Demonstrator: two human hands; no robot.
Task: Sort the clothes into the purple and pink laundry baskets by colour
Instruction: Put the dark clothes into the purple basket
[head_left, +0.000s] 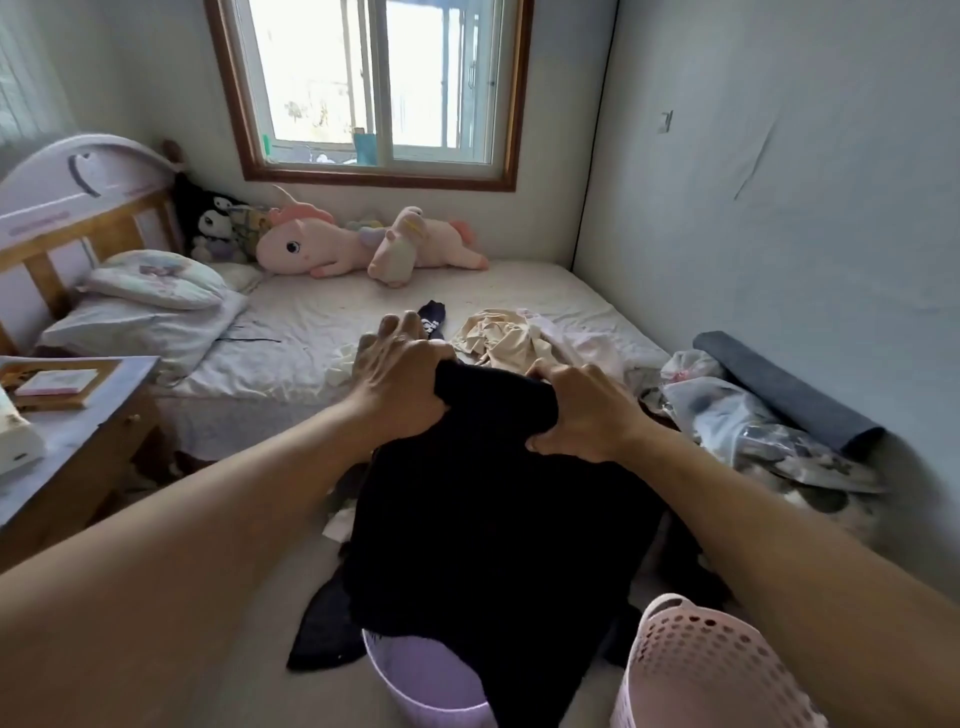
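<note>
Left hand (400, 374) and right hand (582, 410) both gripping black garment (483, 519), hanging over purple basket (415, 686) at 6 o'clock. Sorting darks; next likely lowering, releasing inside, clear of pink basket (696, 670).

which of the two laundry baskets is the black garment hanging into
The purple basket, at bottom centre: the black garment drapes over its rim. The pink basket stands apart to its right.
</note>
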